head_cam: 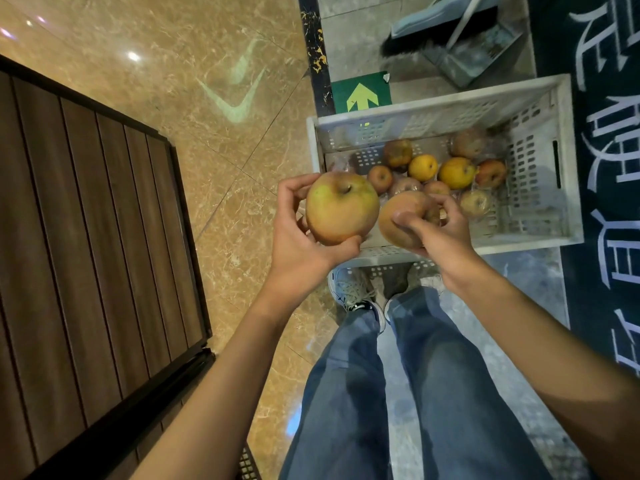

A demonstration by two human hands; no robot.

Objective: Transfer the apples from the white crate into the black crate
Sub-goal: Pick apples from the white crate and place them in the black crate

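Gripping apples (pixel 341 207), left hand (pixel 298 237) and right hand (pixel 441 232) hold one each.

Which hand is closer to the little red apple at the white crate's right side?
Right. The right hand is just below-left of the little red apple; the left hand is much farther left.

Glossy marble floor (pixel 138 64), slatted wooden panel (pixel 86 254) left, dark lettered mat (pixel 609 168) right.
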